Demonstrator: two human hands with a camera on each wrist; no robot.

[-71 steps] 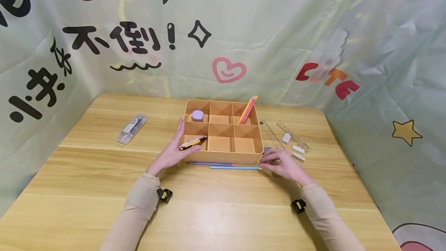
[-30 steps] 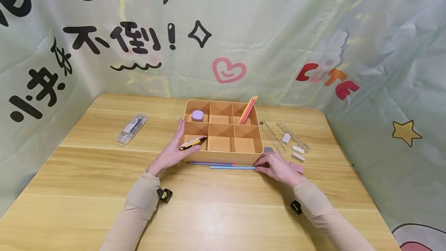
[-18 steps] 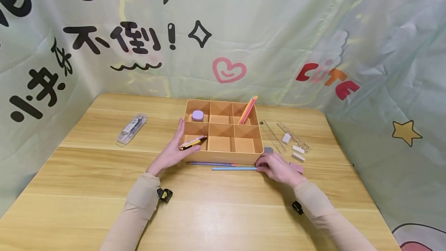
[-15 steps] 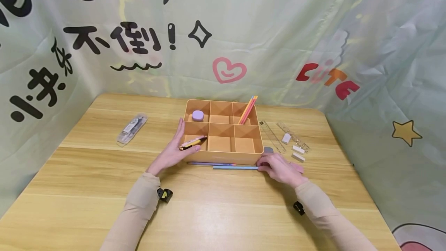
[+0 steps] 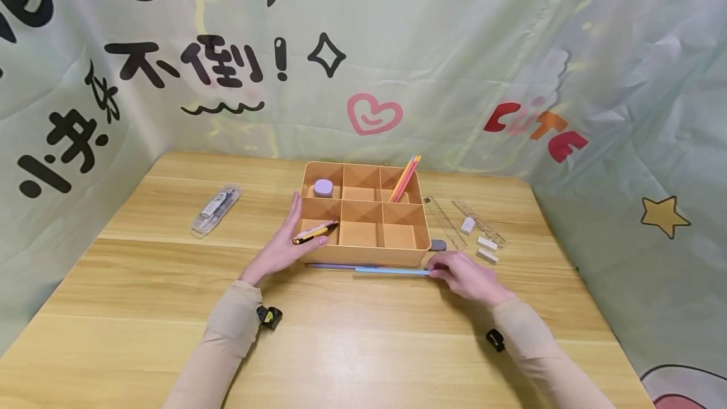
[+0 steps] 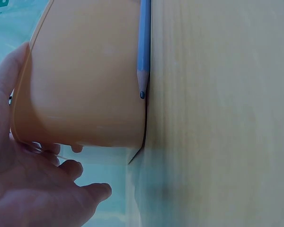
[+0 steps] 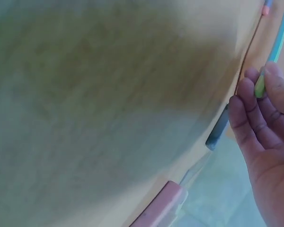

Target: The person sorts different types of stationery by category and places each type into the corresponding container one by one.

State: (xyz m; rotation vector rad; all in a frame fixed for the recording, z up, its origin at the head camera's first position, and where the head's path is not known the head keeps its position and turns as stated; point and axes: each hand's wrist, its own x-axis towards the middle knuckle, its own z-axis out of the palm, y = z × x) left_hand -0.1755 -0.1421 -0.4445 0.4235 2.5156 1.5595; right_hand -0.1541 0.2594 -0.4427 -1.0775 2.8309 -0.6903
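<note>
My right hand [image 5: 468, 278] pinches a light blue pencil [image 5: 392, 271] by its yellow-green end between thumb and fingertips. The pencil runs along the front of an orange six-compartment organizer [image 5: 363, 257]. Beside it, against the organizer's front, lies a purple-blue pencil [image 5: 329, 266]; its dark point shows in the left wrist view. My left hand [image 5: 278, 254] rests on the organizer's front left corner, thumb along the rim, fingers beside the left wall. A yellow-black pen and a pink one [image 5: 315, 232] slant across the front left compartment, close to that hand; whether it holds them, I cannot tell.
Inside the organizer stand several pencils [image 5: 404, 180] and a purple-lidded item [image 5: 323, 188]. To its right lie clear rulers [image 5: 445, 223], white erasers [image 5: 486, 243], a dark grey block [image 5: 438, 245] and a pink block [image 7: 156, 205]. A clear case [image 5: 216, 210] lies left.
My right hand has reached to the light blue pencil's end, pinched it and drawn it rightward, slightly up. The left hand and the organizer have stayed put.
</note>
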